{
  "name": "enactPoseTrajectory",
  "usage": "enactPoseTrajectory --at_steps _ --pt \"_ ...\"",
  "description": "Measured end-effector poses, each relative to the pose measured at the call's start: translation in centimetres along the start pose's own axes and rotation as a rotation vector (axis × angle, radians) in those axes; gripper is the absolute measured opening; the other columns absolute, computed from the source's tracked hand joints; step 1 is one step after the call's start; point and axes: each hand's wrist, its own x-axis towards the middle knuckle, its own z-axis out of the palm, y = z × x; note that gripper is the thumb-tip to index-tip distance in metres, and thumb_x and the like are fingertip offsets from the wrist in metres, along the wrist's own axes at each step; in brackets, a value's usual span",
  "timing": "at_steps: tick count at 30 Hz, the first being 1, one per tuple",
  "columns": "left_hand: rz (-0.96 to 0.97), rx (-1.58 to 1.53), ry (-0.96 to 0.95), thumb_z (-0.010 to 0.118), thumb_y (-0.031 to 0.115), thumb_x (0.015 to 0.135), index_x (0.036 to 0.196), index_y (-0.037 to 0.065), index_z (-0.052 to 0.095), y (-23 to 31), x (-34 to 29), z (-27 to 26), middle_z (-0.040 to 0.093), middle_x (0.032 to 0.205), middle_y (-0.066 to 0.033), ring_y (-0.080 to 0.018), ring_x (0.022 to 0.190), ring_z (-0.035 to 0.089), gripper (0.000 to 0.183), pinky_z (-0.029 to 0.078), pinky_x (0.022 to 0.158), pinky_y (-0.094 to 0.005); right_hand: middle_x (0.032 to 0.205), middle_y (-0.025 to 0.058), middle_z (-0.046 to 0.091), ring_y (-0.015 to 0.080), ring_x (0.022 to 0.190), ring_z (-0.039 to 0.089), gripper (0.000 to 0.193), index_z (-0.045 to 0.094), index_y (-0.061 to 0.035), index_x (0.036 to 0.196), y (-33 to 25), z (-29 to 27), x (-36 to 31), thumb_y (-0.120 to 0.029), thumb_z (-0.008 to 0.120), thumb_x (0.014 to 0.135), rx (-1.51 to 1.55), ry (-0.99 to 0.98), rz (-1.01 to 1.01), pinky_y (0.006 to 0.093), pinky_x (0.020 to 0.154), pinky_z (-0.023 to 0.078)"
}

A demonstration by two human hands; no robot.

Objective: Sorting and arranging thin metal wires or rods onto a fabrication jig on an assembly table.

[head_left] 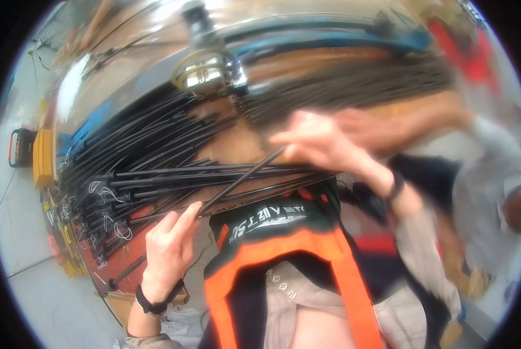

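A thin black rod (240, 181) slants up to the right in front of my apron. My left hand (170, 247) pinches its lower end between thumb and fingers. Around the upper end, my right hand (318, 142) is closed, somewhat blurred by motion. Just beneath the held rod, more black rods (156, 173) lie side by side on the table. Several of them carry loops of white cord (118, 230) at their left ends.
A large pile of black rods (144, 131) covers the table's left part. Behind it stands a shiny round metal device (208, 72). Another person's blurred forearm (414, 129) reaches in from the right, beside my right hand. A yellow box (44, 158) is at the far left.
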Motion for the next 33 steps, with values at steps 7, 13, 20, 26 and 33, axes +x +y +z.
enactPoseTrajectory --at_steps 7,13,20,26,33 --pt "0.148 -0.152 -0.054 0.062 0.0 0.086 0.115 0.004 0.063 1.1 5.9 -2.7 0.063 0.082 -0.0152 -0.0356 0.065 0.061 0.029 0.05 0.06 -0.0417 0.08 0.0052 0.067 0.0236 0.08 0.062 0.039 0.071 -0.0091 0.115 0.8 -0.6 0.7 0.0 0.067 0.077 -0.211 0.235 -0.208 0.0354 0.074 0.053" --pt "0.139 0.043 -0.187 0.061 0.001 0.086 0.11 0.005 0.063 4.3 10.5 -5.0 0.063 0.084 -0.0155 -0.036 0.069 0.062 0.024 0.048 0.058 -0.0408 0.091 0.0071 0.069 0.023 0.084 0.064 0.058 0.059 -0.0078 0.132 -0.1 -4.3 0.2 0.002 0.067 0.076 -0.299 0.042 -0.176 0.0354 0.071 0.056" --pt "0.338 0.153 -0.14 0.061 0.0 0.085 0.11 0.005 0.063 5.1 17.4 -6.7 0.059 0.083 -0.0168 -0.0366 0.073 0.061 0.025 0.047 0.061 -0.042 0.093 0.0092 0.071 0.0203 0.074 0.065 0.056 0.057 -0.0131 0.135 5.8 -8.7 -2.4 -0.015 0.074 0.081 -0.253 0.248 0.055 0.0326 0.065 0.056" --pt "0.427 0.151 0.01 0.059 -0.002 0.085 0.112 0.002 0.06 7.0 21.8 -5.9 0.057 0.083 -0.0184 -0.0373 0.073 0.059 0.027 0.047 0.063 -0.0434 0.091 0.0112 0.071 0.0243 0.07 0.068 0.045 0.064 -0.018 0.125 8.6 -13.3 -4.0 -0.025 0.076 0.082 -0.447 0.422 0.243 0.0343 0.066 0.056" --pt "0.46 0.229 -0.057 0.062 0.001 0.086 0.118 0.005 0.06 7.2 25.3 -2.3 0.056 0.079 -0.0151 -0.0343 0.072 0.06 0.033 0.048 0.062 -0.0422 0.087 0.0099 0.071 0.0247 0.072 0.069 0.038 0.067 -0.0136 0.118 9.6 -13.6 -2.2 -0.026 0.075 0.083 -0.537 0.397 -0.009 0.035 0.063 0.055"
